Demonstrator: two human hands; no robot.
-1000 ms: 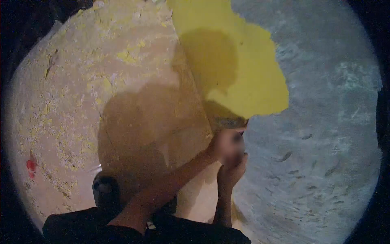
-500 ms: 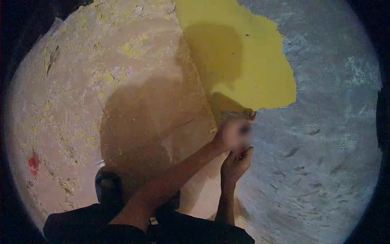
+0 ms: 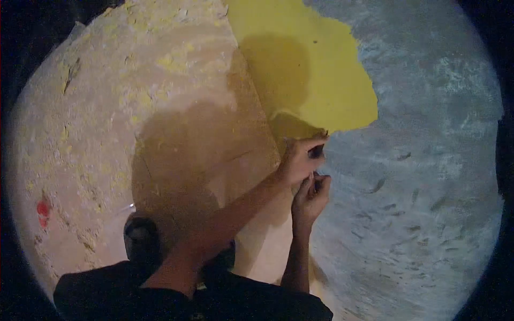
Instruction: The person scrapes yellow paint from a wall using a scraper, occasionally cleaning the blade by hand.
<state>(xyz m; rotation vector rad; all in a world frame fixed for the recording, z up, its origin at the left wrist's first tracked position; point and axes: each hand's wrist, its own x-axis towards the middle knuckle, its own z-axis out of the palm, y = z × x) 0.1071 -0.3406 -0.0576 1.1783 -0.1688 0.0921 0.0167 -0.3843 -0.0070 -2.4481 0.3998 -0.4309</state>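
My left hand (image 3: 301,159) lies at the lower edge of a yellow layer (image 3: 337,80), its fingers curled around a small dark object (image 3: 316,152) whose kind I cannot make out. Just below it, nearly touching, is my right hand (image 3: 312,199), closed with thumb and fingertips pinched together. Whether anything is in that pinch is hidden. The yellow layer has a ragged right and lower edge against a grey, scuffed surface (image 3: 407,176). A dark shadow falls across the yellow near my left hand.
To the left spreads a pale surface (image 3: 107,160) with flaking yellow bits, meeting the yellow layer along a straight seam. A red mark (image 3: 43,213) shows at far left. A dark rounded thing (image 3: 142,238) sits near my dark sleeve (image 3: 107,291).
The whole view has shifted slightly, so the surfaces appear farther up and left. Both hands appear a little higher, still close together beside the yellow edge.
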